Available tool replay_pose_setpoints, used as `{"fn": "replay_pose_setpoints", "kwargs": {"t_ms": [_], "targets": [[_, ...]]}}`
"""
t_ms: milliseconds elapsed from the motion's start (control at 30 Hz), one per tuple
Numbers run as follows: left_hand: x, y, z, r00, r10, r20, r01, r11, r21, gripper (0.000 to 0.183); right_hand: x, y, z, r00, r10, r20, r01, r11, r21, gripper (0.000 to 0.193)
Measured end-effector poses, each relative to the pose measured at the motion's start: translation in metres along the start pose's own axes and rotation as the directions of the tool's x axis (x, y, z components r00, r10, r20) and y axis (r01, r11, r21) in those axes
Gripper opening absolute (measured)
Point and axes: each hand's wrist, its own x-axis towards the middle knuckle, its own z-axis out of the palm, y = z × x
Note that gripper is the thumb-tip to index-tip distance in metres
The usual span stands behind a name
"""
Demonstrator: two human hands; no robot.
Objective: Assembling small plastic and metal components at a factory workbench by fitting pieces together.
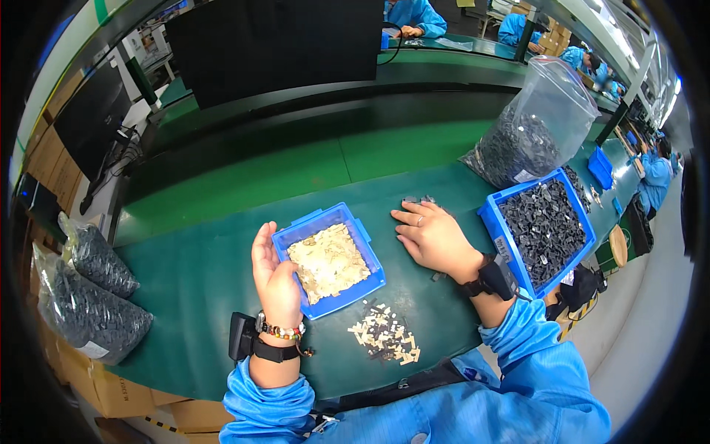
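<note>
Blue box (356,291), left edge against the loosely cupped left hand (278,280); bare table (411,290) between; right hand (438,238) lies flat, anything beneath hidden.

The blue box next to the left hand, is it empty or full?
Partly full: cream-coloured pieces cover most of the bottom of the blue box, and its bare inner sides show around them.

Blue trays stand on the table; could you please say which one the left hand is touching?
The tray with cream pieces; the other large tray holds dark parts, and the small tray sits farther off.
</note>
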Motion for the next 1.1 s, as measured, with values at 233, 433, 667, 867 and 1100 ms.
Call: {"fn": "replay_pose_setpoints", "kwargs": {"t_ms": [233,433,667,867,1100], "targets": [[-0.005,0.004,0.001,0.999,-0.025,-0.049,0.023,0.999,-0.035,0.073,-0.033,-0.047,-0.039,0.943,0.323,0.085,-0.322,0.946,-0.015,0.081],[-0.009,0.003,0.005,0.998,-0.028,0.052,0.035,0.989,-0.144,0.068,-0.038,-0.039,-0.011,0.913,0.403,0.064,-0.400,0.915,-0.055,0.081],[-0.009,0.007,0.010,0.996,-0.051,0.072,0.063,0.982,-0.180,0.070,-0.015,-0.017,0.007,0.904,0.414,-0.109,-0.421,0.906,-0.051,0.069],[-0.009,0.004,0.007,0.986,-0.030,0.163,0.059,0.983,-0.175,0.074,-0.036,-0.038,-0.007,0.886,0.068,-0.459,-0.001,0.990,0.144,0.031],[-0.002,-0.013,-0.007,0.973,0.044,0.228,-0.030,0.998,-0.062,0.061,-0.048,-0.107,-0.008,0.999,-0.034,0.020,0.028,0.963,0.267,0.021]]}}
